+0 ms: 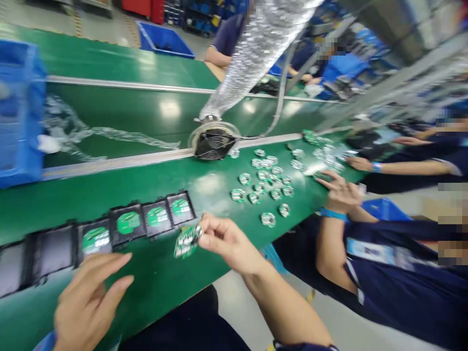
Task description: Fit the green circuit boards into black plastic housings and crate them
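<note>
My right hand [223, 239] pinches a small round green circuit board [186, 242] just above the green table [164, 278], close to its near edge. My left hand [89, 300] hovers open with fingers stretched out, near a row of black square frames [109, 236] lying in a line. Several of the frames hold green round boards; the leftmost ones look empty.
Several loose round boards [268, 180] lie scattered on the table to the right. A co-worker's hand [338, 192] with a blue wristband reaches among them. A silver duct with a fan [214, 144] stands mid-table. A blue crate [18, 112] sits at left.
</note>
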Demonstrator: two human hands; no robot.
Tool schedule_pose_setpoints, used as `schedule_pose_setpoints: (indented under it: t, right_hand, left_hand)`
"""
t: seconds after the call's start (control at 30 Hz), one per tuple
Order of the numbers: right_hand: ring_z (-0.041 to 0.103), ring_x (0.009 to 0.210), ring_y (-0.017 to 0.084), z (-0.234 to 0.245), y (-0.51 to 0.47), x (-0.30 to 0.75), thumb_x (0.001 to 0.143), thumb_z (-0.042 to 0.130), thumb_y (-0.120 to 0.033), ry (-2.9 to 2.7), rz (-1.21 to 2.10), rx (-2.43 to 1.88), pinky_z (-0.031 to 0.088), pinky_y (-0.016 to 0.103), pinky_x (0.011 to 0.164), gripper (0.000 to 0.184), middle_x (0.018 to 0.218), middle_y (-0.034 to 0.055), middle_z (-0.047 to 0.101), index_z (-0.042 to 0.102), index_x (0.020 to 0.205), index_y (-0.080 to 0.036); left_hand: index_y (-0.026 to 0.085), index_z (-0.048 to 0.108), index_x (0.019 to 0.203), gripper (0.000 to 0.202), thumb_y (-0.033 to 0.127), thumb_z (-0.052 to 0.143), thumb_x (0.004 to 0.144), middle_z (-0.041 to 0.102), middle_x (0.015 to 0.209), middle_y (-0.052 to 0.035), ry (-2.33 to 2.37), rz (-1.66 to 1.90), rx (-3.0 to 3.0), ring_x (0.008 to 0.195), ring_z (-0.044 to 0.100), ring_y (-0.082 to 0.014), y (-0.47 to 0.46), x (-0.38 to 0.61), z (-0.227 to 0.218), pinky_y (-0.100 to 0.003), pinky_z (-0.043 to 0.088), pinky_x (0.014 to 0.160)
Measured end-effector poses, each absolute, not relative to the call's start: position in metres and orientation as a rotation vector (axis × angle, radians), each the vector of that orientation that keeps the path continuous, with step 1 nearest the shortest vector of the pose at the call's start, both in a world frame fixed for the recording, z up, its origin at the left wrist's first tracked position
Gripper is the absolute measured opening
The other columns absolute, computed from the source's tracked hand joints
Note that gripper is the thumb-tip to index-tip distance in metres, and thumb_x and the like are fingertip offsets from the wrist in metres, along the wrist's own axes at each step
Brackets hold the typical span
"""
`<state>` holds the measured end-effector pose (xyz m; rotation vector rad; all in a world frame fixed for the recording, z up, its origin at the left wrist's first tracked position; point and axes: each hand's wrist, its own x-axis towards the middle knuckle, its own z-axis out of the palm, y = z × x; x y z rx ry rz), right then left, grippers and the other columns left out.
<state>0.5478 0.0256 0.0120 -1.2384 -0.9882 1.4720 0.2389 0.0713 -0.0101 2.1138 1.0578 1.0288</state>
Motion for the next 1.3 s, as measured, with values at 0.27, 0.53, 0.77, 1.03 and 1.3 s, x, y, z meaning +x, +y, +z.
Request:
schedule_pose_setpoints:
  t: [0.27, 0.53, 0.77, 1.03, 1.3]
  right_hand:
    - [0.034, 0.07, 0.012, -0.012, 0.027, 0.436, 0.076, 0.083, -0.054, -0.687, 2.005, -0.79, 0.029, 0.026, 0.067, 0.037, 0.073, -0.003, 0.041, 0.07, 0.075, -0.019]
    - [0.044, 0.074, 0.016, -0.014, 0.037, 0.38, 0.072, 0.083, -0.059, -0.641, 2.161, -0.601, 0.042, 0.031, 0.074, 0.038, 0.071, 0.001, 0.053, 0.075, 0.079, -0.022]
    - [0.037, 0.062, 0.011, -0.029, 0.043, 0.379, 0.087, 0.075, -0.048, -1.075, 1.724, -0.825, 0.034, 0.025, 0.059, 0.025, 0.069, -0.0045, 0.038, 0.079, 0.104, -0.031]
    - [0.048, 0.057, 0.012, -0.042, 0.042, 0.377, 0.093, 0.066, -0.025, -1.362, 1.184, -0.953, 0.04, 0.026, 0.053, 0.016, 0.061, -0.0039, 0.049, 0.078, 0.104, -0.028]
    - [0.049, 0.057, 0.013, -0.039, 0.046, 0.38, 0.09, 0.067, -0.015, -1.379, 1.189, -0.937, 0.042, 0.026, 0.052, 0.026, 0.06, -0.0044, 0.05, 0.075, 0.108, -0.031]
  left_hand:
    - [0.031, 0.078, 0.102, 0.015, 0.029, 0.073, 0.089, 0.07, 0.084, -0.0014, 0.938, 1.197, 1.569, 0.078, 0.064, -0.0115, 0.055, 0.265, 0.011, -0.021, 0.053, 0.068]
    - [0.023, 0.078, 0.094, 0.025, 0.045, 0.067, 0.091, 0.066, 0.078, -0.0042, 1.072, 1.274, 1.507, 0.073, 0.061, -0.0135, 0.054, 0.233, 0.022, -0.027, 0.052, 0.063]
    - [0.025, 0.074, 0.106, 0.017, 0.022, 0.071, 0.09, 0.069, 0.09, -0.0022, 1.563, 0.924, 2.577, 0.084, 0.059, -0.0165, 0.108, 0.156, 0.05, -0.034, 0.048, 0.078]
    - [0.017, 0.073, 0.105, 0.016, 0.024, 0.065, 0.094, 0.07, 0.091, -0.0059, 1.544, 0.186, 3.099, 0.084, 0.055, -0.0222, 0.136, 0.146, 0.025, -0.037, 0.04, 0.071]
    - [0.016, 0.072, 0.106, 0.015, 0.02, 0.061, 0.095, 0.068, 0.091, -0.0058, 1.526, 0.055, 3.08, 0.084, 0.054, -0.023, 0.143, 0.145, 0.016, -0.037, 0.038, 0.068]
